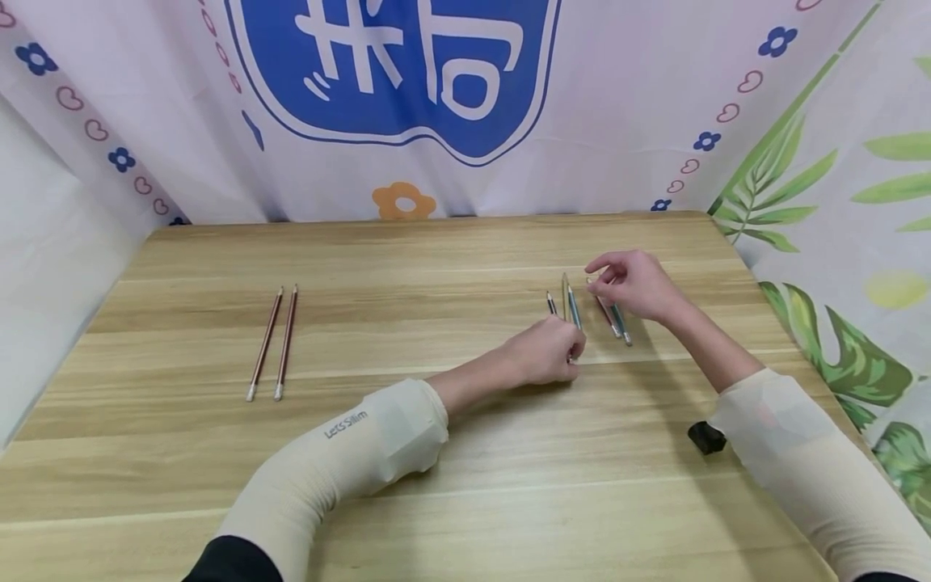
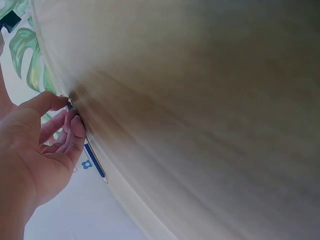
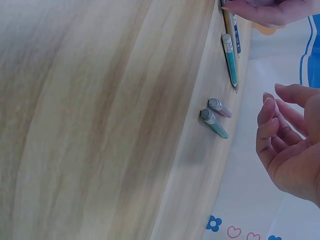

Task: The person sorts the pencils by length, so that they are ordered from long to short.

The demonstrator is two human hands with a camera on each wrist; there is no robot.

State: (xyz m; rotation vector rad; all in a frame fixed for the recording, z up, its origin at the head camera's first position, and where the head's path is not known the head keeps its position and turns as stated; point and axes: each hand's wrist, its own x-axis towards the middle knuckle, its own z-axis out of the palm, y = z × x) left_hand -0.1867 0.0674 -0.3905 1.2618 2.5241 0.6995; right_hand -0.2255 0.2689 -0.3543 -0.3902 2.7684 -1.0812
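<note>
Left hand [image 1: 545,352] pinches pencil [image 2: 95,159]; right hand [image 1: 636,284] loosely curled.

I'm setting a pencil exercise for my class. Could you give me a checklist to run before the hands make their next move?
1. Two dark red pencils apart: ok, a gap shows between them.
2. Their erasers facing one way: ok, both towards the person.
3. Right hand free: ok, nothing shows held in its fingers.
4. Left hand grip secure: cannot tell, contact is partly hidden.
5. Dark blue pencil level with gold pencil: not ok, its tip sits nearer the person.
6. Full count of right-side pencils: cannot tell, the hands may hide some.
</note>
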